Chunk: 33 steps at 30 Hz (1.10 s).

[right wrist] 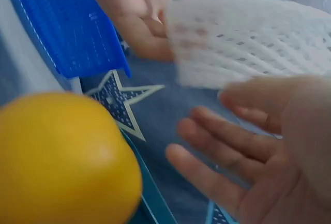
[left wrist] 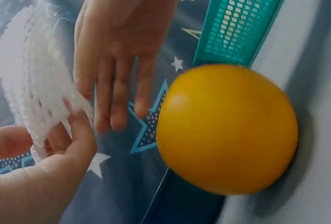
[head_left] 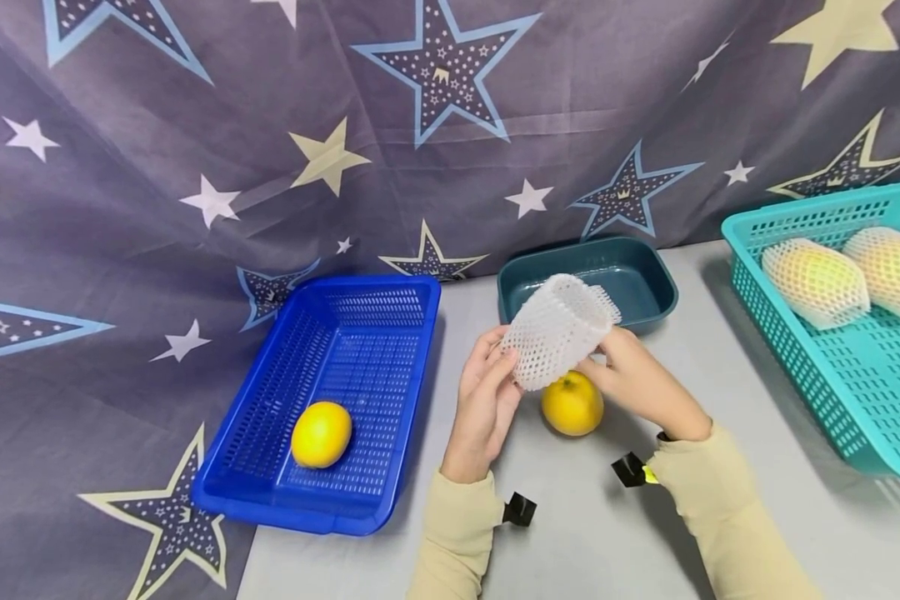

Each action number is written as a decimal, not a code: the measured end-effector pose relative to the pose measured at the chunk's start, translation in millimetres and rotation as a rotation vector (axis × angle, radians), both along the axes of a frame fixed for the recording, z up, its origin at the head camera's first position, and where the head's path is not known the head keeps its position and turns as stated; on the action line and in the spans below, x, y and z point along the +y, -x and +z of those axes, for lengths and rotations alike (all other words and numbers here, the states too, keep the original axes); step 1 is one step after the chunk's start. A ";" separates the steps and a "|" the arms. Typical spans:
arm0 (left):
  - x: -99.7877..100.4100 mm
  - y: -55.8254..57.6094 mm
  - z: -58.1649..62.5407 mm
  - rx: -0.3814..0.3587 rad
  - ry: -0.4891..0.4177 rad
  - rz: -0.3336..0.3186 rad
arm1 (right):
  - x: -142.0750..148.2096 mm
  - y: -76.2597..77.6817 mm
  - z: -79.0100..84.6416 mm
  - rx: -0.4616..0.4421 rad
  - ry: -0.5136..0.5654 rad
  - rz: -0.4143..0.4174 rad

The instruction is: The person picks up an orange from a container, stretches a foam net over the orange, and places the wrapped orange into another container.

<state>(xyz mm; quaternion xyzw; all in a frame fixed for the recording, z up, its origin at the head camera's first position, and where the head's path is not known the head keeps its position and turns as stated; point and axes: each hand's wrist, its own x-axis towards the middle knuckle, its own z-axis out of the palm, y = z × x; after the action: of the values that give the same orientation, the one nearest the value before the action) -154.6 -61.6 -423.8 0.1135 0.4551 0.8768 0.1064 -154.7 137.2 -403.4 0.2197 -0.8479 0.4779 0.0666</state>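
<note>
A white foam net sleeve point(head_left: 551, 333), hollow and open at its upper end, is held up above the table. My left hand point(head_left: 487, 404) pinches its lower left side between thumb and fingers. On the other side, my right hand point(head_left: 637, 375) is right at the sleeve's edge; its fingers look straight and spread in the right wrist view, with the thumb point(right wrist: 253, 94) overlapping the net. Beneath the sleeve, between both hands, a round yellow fruit point(head_left: 572, 405) with a dimple on top sits on the table. It looms large in the left wrist view point(left wrist: 227, 128).
A blue basket point(head_left: 412, 400) on the left contains another yellow fruit point(head_left: 321, 434). Behind the hands stands a dark teal tray point(head_left: 652, 292). At right, a turquoise basket point(head_left: 802, 367) holds two fruits in foam nets point(head_left: 816, 282). A star-patterned cloth point(head_left: 270, 100) hangs behind the table.
</note>
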 end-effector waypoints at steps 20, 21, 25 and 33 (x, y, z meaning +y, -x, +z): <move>10.9 -5.2 -0.5 -0.013 0.107 0.007 | -5.9 2.2 -2.6 -0.279 0.499 0.020; 10.8 -5.0 0.2 -0.020 0.109 0.005 | -4.4 2.4 -3.5 -0.276 0.514 0.023; 9.5 -4.8 2.4 -0.046 0.101 -0.001 | 0.6 2.4 -4.9 -0.291 0.547 0.029; 5.0 -3.3 3.6 -0.050 0.187 0.043 | 8.4 1.1 -5.6 -0.311 0.538 0.033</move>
<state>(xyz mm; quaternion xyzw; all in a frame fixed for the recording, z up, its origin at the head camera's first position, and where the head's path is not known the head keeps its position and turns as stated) -151.3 -56.6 -420.2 0.0712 0.5346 0.8350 0.1093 -155.8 145.6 -409.0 0.1321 -0.6873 0.7141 -0.0159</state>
